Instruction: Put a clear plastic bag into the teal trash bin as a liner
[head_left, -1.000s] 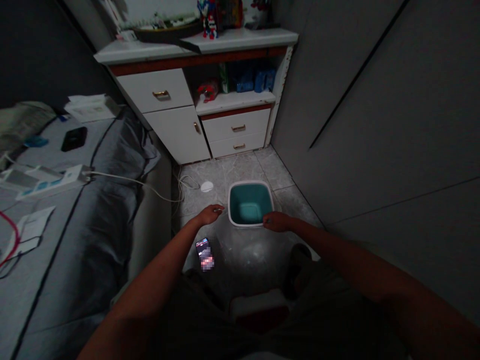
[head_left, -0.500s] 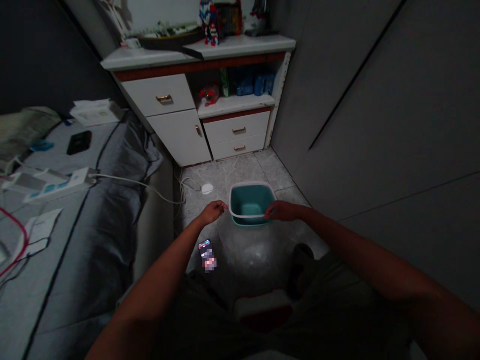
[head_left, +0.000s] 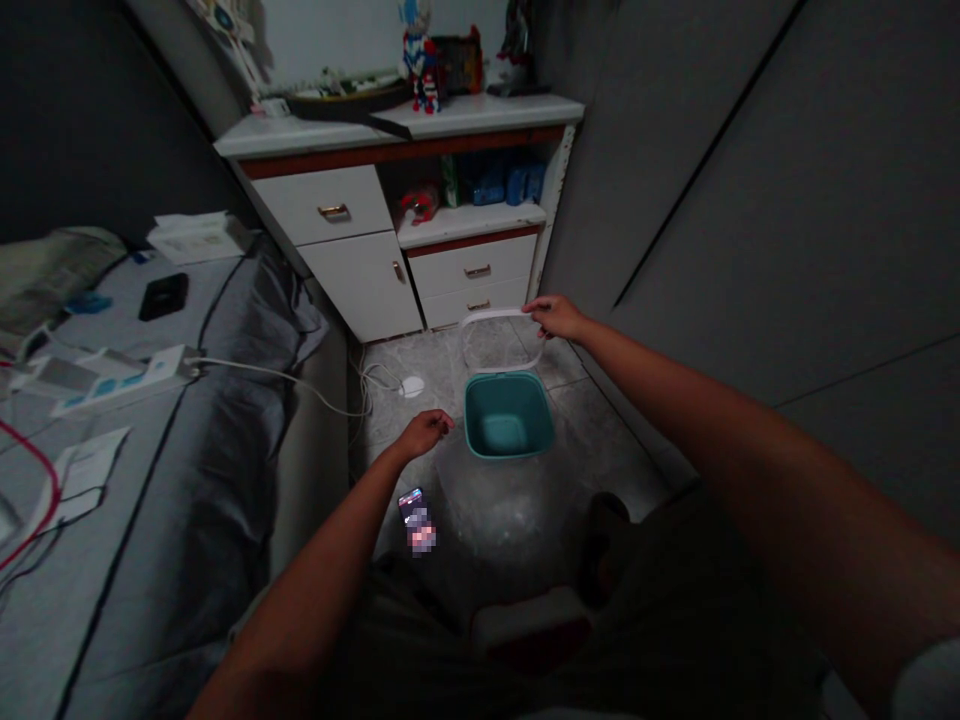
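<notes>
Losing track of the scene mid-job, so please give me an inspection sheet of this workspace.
Surface: grey marble-patterned floor tiles, dimly lit.
Job's things: square teal plastic bin standing on the floor; square white plastic rim held apart from it, beyond the bin.
Clutter: dark smartphone with a blurred screen, below the left hand; small white oval object on the floor.
Grippers: right hand grips the rim; left hand is empty, beside the bin.
Cables: white cable runs from a white power strip to the floor; red cable on the bed.
Surroundings: white drawer cabinet, grey bedding, grey wall panels.
</notes>
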